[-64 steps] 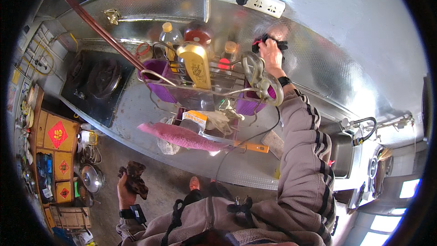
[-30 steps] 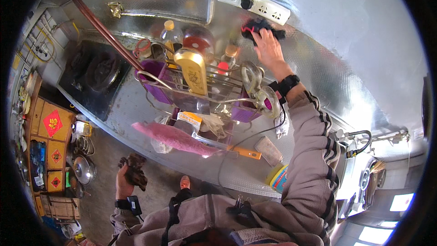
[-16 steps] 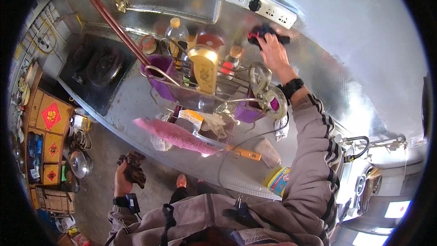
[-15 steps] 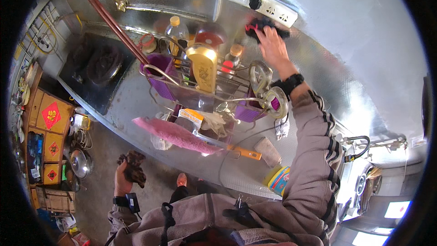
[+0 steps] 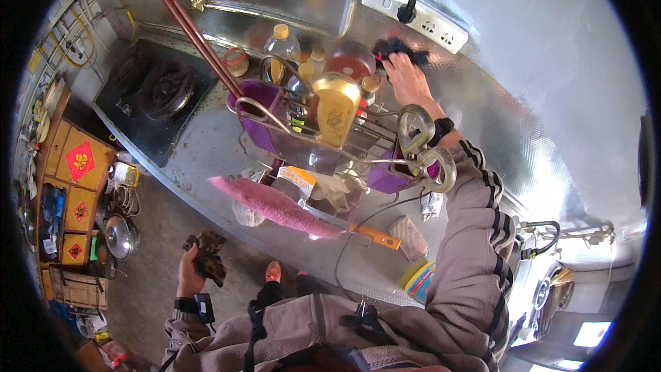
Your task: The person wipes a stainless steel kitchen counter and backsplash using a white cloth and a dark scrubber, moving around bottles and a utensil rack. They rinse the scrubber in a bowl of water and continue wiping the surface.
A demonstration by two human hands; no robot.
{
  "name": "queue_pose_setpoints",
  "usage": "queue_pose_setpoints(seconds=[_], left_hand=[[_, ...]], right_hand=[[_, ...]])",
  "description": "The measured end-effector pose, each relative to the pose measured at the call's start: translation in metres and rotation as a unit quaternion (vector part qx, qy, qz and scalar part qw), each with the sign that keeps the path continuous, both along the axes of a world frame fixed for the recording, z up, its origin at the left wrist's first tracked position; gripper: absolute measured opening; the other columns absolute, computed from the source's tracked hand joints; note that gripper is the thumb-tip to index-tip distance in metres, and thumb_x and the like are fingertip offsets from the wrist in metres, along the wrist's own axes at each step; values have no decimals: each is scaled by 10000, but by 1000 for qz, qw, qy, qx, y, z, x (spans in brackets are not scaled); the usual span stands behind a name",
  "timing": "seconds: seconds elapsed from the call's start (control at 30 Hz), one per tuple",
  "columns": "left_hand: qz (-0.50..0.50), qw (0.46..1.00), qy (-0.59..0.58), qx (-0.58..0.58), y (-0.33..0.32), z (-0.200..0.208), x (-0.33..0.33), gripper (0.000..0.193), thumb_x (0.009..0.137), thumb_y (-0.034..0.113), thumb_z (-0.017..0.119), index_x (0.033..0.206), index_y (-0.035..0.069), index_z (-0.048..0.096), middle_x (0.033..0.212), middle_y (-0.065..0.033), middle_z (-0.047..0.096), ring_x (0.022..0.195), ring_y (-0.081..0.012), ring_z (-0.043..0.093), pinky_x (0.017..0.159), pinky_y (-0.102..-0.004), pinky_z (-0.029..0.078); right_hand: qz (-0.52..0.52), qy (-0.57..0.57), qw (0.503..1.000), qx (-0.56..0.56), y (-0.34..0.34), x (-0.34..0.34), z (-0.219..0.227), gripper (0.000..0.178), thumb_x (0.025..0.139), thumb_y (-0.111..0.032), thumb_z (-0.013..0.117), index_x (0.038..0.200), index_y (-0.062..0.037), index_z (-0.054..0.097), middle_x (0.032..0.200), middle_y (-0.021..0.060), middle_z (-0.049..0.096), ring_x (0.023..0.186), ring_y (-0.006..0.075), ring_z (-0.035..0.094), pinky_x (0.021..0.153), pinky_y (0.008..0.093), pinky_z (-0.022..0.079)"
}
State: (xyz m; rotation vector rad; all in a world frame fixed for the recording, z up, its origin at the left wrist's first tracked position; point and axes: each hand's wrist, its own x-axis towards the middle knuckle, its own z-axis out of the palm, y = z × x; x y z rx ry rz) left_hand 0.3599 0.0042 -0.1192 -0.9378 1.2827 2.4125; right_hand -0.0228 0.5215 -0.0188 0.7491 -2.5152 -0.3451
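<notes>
My right hand reaches past the rack and presses a black cloth with a bit of red on it against the foil-covered wall, just below the white power strip. The fingers lie over the cloth's near side. Low at the left, beyond the counter's edge and above the floor, my left hand grips a crumpled dark brown cloth. Between the hands stands a wire rack with bottles, purple baskets and a gold-coloured bottle.
A knife with an orange handle and a pink fuzzy cloth are at the rack's front. Long dark red chopsticks jut up from a purple basket. A black gas hob is at the left; a sponge-like block lies right.
My right hand has slid the black cloth leftward along the wall, relative to the power strip. The whole view has shifted slightly. My left hand still holds the brown cloth at about the same place.
</notes>
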Motion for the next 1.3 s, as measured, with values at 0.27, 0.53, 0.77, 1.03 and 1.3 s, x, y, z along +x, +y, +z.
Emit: queue_pose_setpoints(seconds=[0.27, 0.53, 0.77, 1.03, 1.3], left_hand=[[-5, 1000, 4, 21, 3, -13, 5, 462, 949, 342, 543, 1301, 45, 518, 1130, -102, 641, 956, -242, 633, 836, -422, 515], [2, 1000, 6, -8, -1, -15, 9, 464, 954, 361, 543, 1299, 52, 522, 1154, -101, 632, 963, -240, 637, 832, -417, 522], [-59, 998, 18, 33, 4, -11, -5, 448, 966, 360, 528, 1292, 53, 526, 1156, -91, 632, 959, -239, 640, 828, -417, 525], [-22, 1000, -13, 5, -10, -30, 2, 431, 975, 352, 514, 1286, 54, 532, 1150, -92, 631, 991, -237, 619, 849, -433, 510], [-37, 999, -25, -1, -9, -31, -8, 404, 979, 340, 507, 1267, 59, 542, 1114, -83, 636, 974, -238, 619, 851, -426, 506]], right_hand=[[6, 16, 998, -54, -25, -32, 19, 565, 887, -171, 589, 1408, -34, 417, 1482, 54, 402, 1367, 193, 373, 1030, 311, 440], [-94, -27, 995, 22, 29, 30, 5, 660, 881, -301, 623, 1431, -31, 377, 1467, 79, 425, 1313, 235, 455, 1020, 373, 449], [-71, 4, 995, -76, 25, 10, 13, 666, 877, -267, 616, 1450, -57, 352, 1490, 71, 395, 1330, 223, 432, 1001, 383, 470], [-158, -89, 978, 104, 77, 59, -37, 615, 892, -316, 606, 1412, -57, 402, 1423, 60, 457, 1260, 207, 482, 979, 348, 473], [-45, -140, 988, -40, 102, 37, -111, 597, 849, -251, 588, 1395, -55, 448, 1323, 107, 545, 1154, 220, 555, 998, 395, 417]])
